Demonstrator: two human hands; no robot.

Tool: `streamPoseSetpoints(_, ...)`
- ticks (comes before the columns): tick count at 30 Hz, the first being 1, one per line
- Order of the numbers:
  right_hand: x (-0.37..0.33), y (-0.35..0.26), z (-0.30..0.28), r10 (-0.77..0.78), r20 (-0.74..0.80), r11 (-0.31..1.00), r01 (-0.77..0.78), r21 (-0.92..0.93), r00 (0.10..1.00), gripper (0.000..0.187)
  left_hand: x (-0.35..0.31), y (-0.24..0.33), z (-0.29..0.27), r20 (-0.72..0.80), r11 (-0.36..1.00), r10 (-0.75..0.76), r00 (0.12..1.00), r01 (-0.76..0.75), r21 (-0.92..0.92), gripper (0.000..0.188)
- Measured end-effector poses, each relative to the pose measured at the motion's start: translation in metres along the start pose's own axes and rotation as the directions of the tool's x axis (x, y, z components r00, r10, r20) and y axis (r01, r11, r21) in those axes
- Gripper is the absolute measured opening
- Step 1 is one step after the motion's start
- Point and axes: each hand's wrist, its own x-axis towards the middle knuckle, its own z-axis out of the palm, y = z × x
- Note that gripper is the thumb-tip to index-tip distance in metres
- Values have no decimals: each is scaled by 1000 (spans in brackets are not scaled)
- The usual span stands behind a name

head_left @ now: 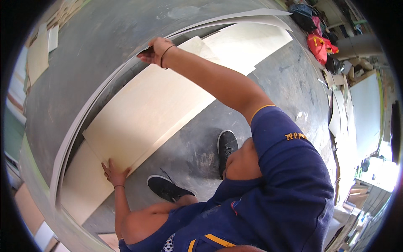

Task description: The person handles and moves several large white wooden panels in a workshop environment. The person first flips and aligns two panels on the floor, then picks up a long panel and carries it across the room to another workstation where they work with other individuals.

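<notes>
The fingers of the left hand [114, 174] are spread over the near left corner of the large pale board [145, 105], which lies on the grey floor [268, 90]. The right hand [163, 49] is at the board's far side, its fingers curled; whether they pinch anything I cannot tell. It is close to the long white strips [98, 90], which run past the board's far edge, bowed in this view.

With the left fingers laid on one corner only, the board could pivot if the right hand pulled or pushed off-line. Other pale sheets lie at its ends, one at the left [86, 180] and one at the far right [252, 42]; if these merely overlap it, as seems likely, a sideways drag could shift them. The strips look thin, so a slip might let them spring or kink. The dark shoe [170, 189] just off the board's near edge could catch it if the person stepped forward.
</notes>
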Motion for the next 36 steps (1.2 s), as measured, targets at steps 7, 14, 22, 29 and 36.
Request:
streamPoseSetpoints(7, -14, 9, -1, 17, -15, 998, -18, -56, 1000, 17, 9, -45, 34, -83, 983, 166, 983, -172, -61, 107)
streamPoseSetpoints(14, 0, 12, 2, -22, 75, 990, 32, -135, 997, 24, 8, -52, 39, -167, 957, 282, 945, -288, -16, 93)
streamPoseSetpoints(22, 67, 10, -18, 81, 38, 994, -78, -75, 996, 24, 48, -75, 36, -256, 917, 41, 966, -138, -373, 49)
streamPoseSetpoints(29, 25, -1, -7, 12, 57, 971, 2, -240, 998, 31, 43, 6, 10, 68, 993, 111, 992, -114, 37, 102)
streamPoseSetpoints(36, 36, -6, -30, 57, 116, 951, -18, -309, 992, 23, 14, -24, 25, -254, 965, 178, 951, -219, -143, 95)
